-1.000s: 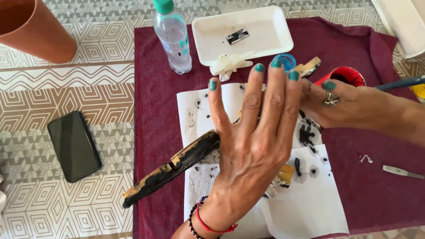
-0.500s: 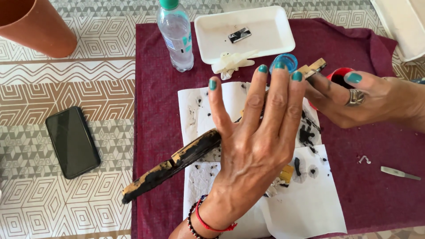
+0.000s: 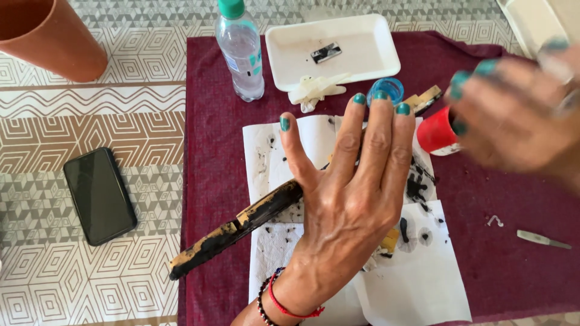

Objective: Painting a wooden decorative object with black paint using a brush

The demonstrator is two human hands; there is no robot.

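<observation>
Across the stained white paper sheets (image 3: 417, 284) on the maroon cloth (image 3: 217, 90) lies the long, flat wooden strip, blackened with paint along most of its length (image 3: 241, 226); its long axis runs on a diagonal, from the low end near the cloth's left edge up and to the right, where the bare far end (image 3: 426, 98) shows past your fingertips beside the small blue plastic cap (image 3: 386, 89); your left hand (image 3: 353, 199) is plainly the nearer one, lying right over the middle of the strip with the palm down, the fingers spread wide and straight, gripping nothing; whether the palm presses the strip or only hovers just over it, you cannot tell from this view; your right hand (image 3: 513, 121) sits up and to the right, apart from the strip's middle and blurred, the fingers loosely curled just beside the small red pot (image 3: 438, 130), and whether they actually clasp that pot or anything else cannot be told; so the strip reaches out both ways from under your left hand, while its upper end points toward your right; further off stand the clear plastic water bottle with the green cap (image 3: 241, 54), the white foam tray (image 3: 362, 51) and, well to the left on the patterned tabletop, the black phone (image 3: 99, 196).
</observation>
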